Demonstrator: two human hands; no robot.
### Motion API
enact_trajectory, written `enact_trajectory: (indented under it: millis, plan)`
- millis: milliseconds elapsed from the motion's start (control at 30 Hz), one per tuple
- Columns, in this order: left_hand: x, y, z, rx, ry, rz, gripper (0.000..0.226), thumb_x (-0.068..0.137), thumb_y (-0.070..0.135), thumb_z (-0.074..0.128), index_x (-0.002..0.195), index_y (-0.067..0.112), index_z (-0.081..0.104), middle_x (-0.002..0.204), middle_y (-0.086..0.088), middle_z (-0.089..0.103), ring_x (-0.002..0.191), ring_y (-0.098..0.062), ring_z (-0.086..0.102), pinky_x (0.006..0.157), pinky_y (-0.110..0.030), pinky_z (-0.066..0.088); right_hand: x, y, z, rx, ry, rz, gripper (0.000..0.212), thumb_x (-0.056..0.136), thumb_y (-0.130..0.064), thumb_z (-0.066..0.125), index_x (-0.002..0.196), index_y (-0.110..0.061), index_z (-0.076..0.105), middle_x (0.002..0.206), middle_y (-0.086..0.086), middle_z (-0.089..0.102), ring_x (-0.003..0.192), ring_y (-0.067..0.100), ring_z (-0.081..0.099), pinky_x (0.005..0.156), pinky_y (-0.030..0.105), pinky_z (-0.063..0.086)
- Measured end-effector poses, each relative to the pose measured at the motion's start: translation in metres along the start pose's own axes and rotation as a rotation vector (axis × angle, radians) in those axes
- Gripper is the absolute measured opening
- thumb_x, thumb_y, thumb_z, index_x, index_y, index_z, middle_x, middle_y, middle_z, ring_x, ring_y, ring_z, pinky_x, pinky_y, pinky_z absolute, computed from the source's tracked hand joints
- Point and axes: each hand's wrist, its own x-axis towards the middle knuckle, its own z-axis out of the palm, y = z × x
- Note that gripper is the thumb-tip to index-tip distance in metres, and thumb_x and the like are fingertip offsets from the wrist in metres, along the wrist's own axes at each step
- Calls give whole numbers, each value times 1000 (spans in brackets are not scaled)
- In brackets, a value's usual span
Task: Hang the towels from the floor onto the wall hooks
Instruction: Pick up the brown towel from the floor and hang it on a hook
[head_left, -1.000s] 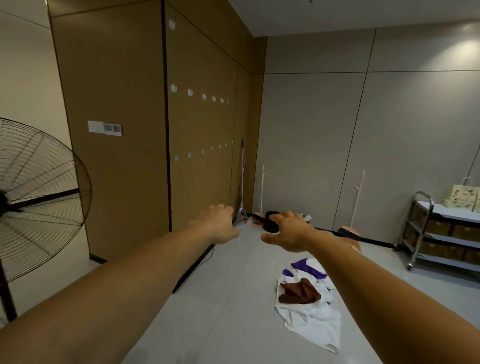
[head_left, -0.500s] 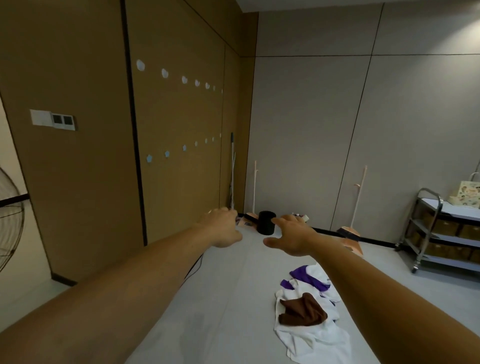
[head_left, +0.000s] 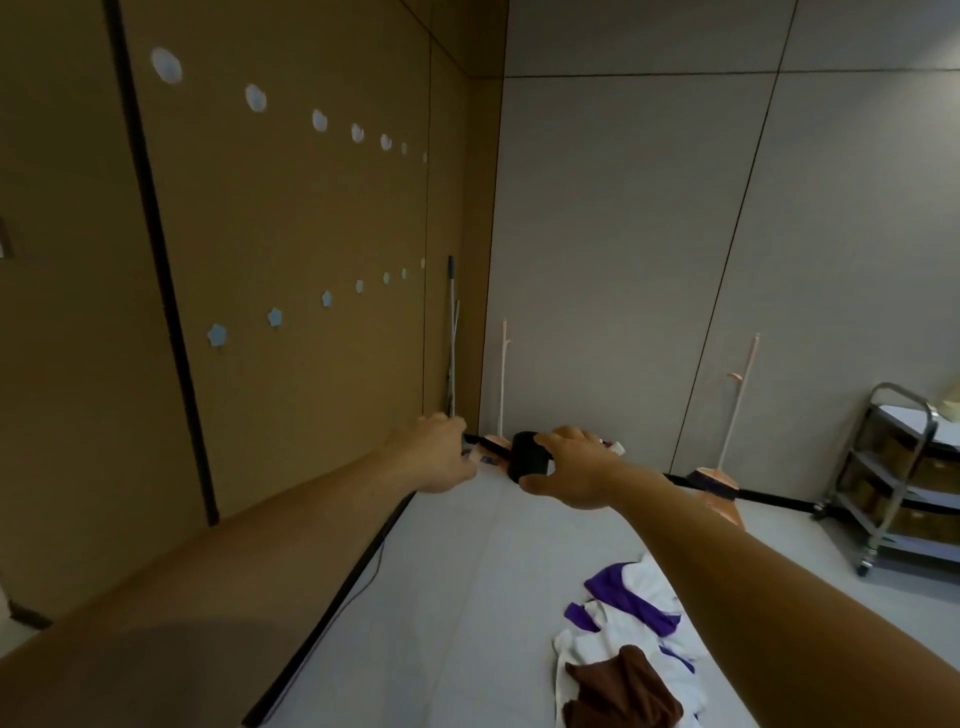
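Brown wall (head_left: 311, 218) on the left, and the towels (head_left: 623, 623) lie heaped on the grey floor (head_left: 467, 597), lower right. Left hand (head_left: 436, 457) and right hand (head_left: 571, 470) reach forward, loose-fingered, holding nothing. Two rows of hooks (head_left: 217, 335) dot that wall.

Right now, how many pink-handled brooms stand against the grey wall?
2. The first broom stands by the corner, behind the black bin; the second broom stands farther right, toward the metal cart. None seems hidden.
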Motion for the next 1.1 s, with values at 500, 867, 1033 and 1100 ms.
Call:
enact_trajectory:
  millis: [500,867,1033,1100]
  plan:
    - [295,-41,41,-50,-149,248,39,86,41,58,115,16,54,116,-8,55,99,-28,56,86,-48,51,239,69,23,31,-11,229,75,86,-59,59,148,-25,32,149,11,36,134,35,35,108,48,33]
    - [482,22,176,26,-313,228,68,86,42,58,145,22,31,143,-7,42,122,-29,47,95,-42,47,359,224,92,113,-195,375,76,90,-56,56,151,-22,27,152,11,34,134,32,38,106,44,38]
    - [544,50,250,43,-461,262,71,84,45,58,145,23,30,146,-6,40,121,-30,48,91,-41,47,381,294,135,196,-290,494,75,90,-55,57,151,-21,29,152,11,34,134,33,38,106,44,38]
    - [566,61,284,51,-541,307,72,84,46,56,146,21,29,146,-7,39,123,-31,46,94,-41,45,386,321,158,217,-329,556,77,89,-56,57,150,-20,29,152,12,33,135,33,37,106,42,36]
